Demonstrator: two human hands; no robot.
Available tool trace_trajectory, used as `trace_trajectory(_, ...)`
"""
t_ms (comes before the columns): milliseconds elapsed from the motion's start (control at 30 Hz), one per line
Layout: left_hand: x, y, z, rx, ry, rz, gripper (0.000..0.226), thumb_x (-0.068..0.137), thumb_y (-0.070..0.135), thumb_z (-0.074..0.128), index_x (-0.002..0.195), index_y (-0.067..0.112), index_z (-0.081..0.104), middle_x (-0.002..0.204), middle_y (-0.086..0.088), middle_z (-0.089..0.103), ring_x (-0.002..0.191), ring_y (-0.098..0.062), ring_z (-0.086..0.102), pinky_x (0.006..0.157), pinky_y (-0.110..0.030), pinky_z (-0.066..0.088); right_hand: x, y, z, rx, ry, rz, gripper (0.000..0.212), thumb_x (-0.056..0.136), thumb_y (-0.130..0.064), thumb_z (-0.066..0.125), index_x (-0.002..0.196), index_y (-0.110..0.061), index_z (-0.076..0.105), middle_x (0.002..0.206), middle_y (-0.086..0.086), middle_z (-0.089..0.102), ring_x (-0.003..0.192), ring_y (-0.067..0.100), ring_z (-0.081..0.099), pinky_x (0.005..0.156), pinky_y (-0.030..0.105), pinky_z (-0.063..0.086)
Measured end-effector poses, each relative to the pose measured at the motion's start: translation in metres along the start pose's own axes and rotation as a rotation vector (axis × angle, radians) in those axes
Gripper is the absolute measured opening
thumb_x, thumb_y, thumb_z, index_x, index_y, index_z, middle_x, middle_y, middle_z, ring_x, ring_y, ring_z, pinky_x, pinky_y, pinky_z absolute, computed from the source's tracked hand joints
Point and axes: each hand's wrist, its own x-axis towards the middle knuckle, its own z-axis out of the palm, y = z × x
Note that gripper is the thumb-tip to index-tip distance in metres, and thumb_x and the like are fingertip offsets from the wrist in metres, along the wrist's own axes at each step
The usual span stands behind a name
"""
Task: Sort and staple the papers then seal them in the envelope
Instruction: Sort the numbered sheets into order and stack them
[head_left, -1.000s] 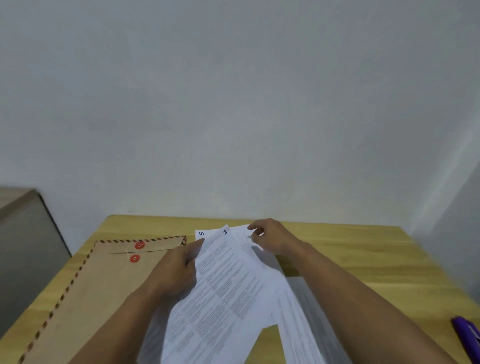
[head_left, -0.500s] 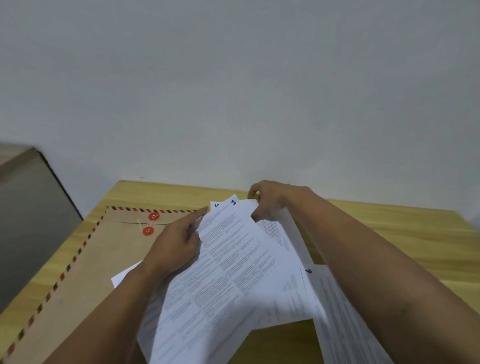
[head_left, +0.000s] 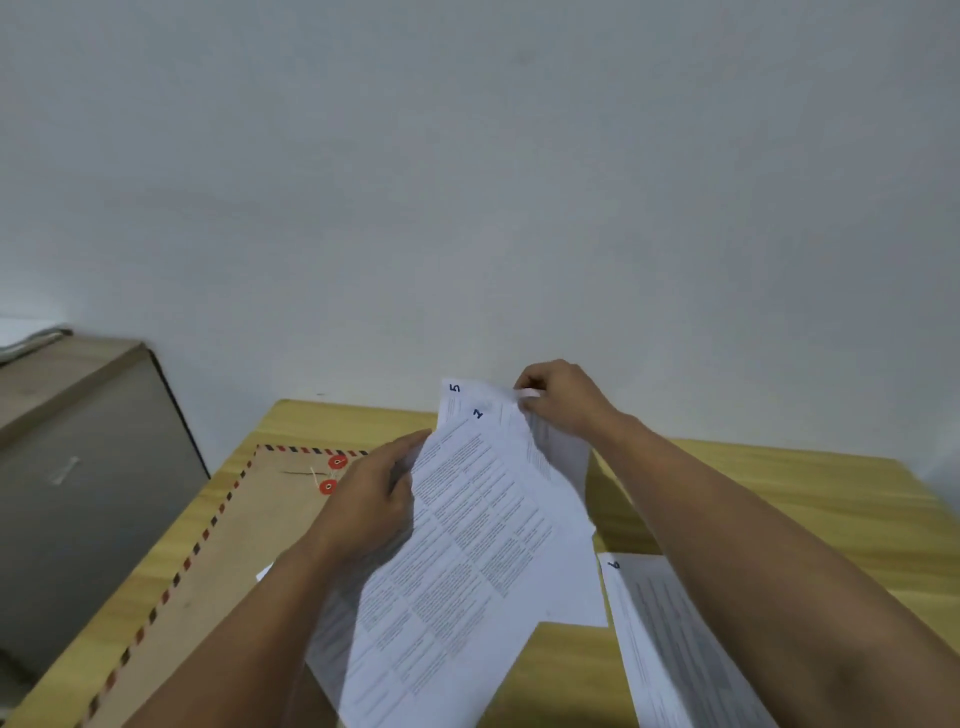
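two hands hold a fan of printed papers (head_left: 467, 545) above a yellow wooden table (head_left: 779, 493): left hand (head_left: 374, 499) clamped on the side edge, right hand (head_left: 561, 400) pinching the top corner. a brown envelope (head_left: 218, 561) lies flat at left, a single sheet (head_left: 670, 639) at right. behind, a plain pale wall (head_left: 467, 182); a grey cabinet (head_left: 78, 467) stands left.

Brown envelope (head_left: 249, 525) edged seemingly red-and-navy, white papers (head_left: 467, 545), yellow wooden table (head_left: 779, 499).

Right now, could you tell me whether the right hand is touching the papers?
Touching. The head view shows the right hand pinching the top corner of the papers between thumb and fingers.
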Motion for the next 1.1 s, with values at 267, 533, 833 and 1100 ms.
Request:
trace_trajectory(267, -0.024, 0.052, -0.03, 0.021, 0.069, 0.106, 0.066, 0.095, -0.007, 0.045, 0.138, 0.042, 0.053, 0.134, 0.026, 0.061, 0.127, 0.008, 0.054, 0.112, -0.029, 0.045, -0.07, -0.039, -0.093, 0.277, 0.198, -0.04, 0.011, 0.094, -0.013, 0.075, 0.1, -0.016, 0.084, 0.094, -0.008, 0.078, 0.093, 0.006, 0.07, 0.088, 0.022, 0.05)
trace_trajectory(533, -0.044, 0.125, -0.035, 0.012, 0.146, 0.199, 0.063, 0.096, -0.005, 0.049, 0.139, 0.04, 0.051, 0.129, 0.023, 0.062, 0.116, 0.013, 0.057, 0.096, -0.01, 0.046, -0.156, -0.055, -0.15, 0.6, 0.129, 0.062, 0.016, 0.098, -0.028, 0.073, 0.107, -0.019, 0.082, 0.107, -0.006, 0.078, 0.1, 0.012, 0.068, 0.077, 0.023, 0.049)
trace_trajectory(833, -0.058, 0.166, -0.016, -0.024, 0.168, 0.245, 0.057, 0.096, 0.001, 0.051, 0.142, 0.034, 0.054, 0.127, 0.021, 0.064, 0.114, 0.014, 0.057, 0.095, -0.014, 0.047, -0.206, -0.05, -0.181, 0.778, -0.051, 0.149, 0.024, 0.097, -0.024, 0.073, 0.114, -0.007, 0.078, 0.107, 0.008, 0.079, 0.093, 0.024, 0.073, 0.085, 0.038, 0.058)
trace_trajectory(1100, -0.055, 0.18, 0.002, -0.007, 0.156, 0.221, 0.058, 0.092, -0.003, 0.049, 0.139, 0.03, 0.058, 0.121, 0.012, 0.07, 0.112, -0.005, 0.064, 0.1, -0.031, 0.052, -0.235, -0.043, -0.192, 0.728, -0.03, 0.123, 0.026, 0.097, -0.026, 0.074, 0.117, -0.009, 0.077, 0.108, 0.008, 0.08, 0.091, 0.024, 0.077, 0.078, 0.035, 0.061)
